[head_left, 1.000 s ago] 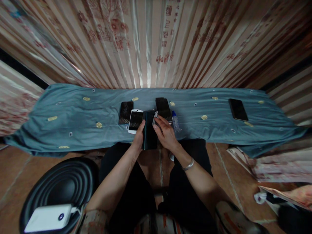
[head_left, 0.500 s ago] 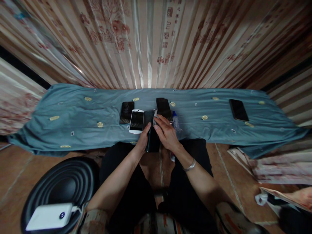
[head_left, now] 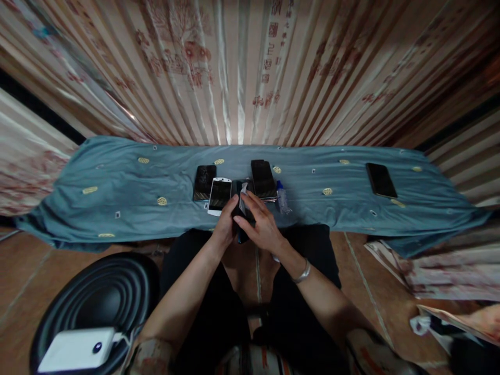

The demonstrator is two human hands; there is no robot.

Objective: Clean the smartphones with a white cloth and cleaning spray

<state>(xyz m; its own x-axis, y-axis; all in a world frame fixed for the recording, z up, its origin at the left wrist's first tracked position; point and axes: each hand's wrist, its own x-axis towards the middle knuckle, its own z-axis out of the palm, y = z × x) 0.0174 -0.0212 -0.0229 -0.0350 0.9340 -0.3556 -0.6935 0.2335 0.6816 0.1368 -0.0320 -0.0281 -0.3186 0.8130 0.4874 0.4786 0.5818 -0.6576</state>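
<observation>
My left hand (head_left: 225,223) grips a dark phone (head_left: 242,238) by its side, in front of my knees at the cloth's near edge. The phone is tilted, and both hands hide much of it. In my right hand (head_left: 262,221) a crumpled white tissue (head_left: 244,188) pokes out past the fingertips, against the phone. Left of the hands lies a white phone (head_left: 221,196), overlapping a black phone (head_left: 205,180). Just beyond my right hand is a stack of dark phones (head_left: 263,177). Beside that stack lies a small clear bottle with a blue cap (head_left: 282,198).
A blue-green cloth (head_left: 128,182) covers the long low surface. Another black phone (head_left: 380,179) lies far right. Pleated curtains (head_left: 234,73) hang behind. On the floor at left, a white power bank (head_left: 76,350) rests on a round black stool (head_left: 105,299).
My right hand has moved left and closer to my left hand, with the tissue shifting along the phone. The phone has turned, showing less of its face.
</observation>
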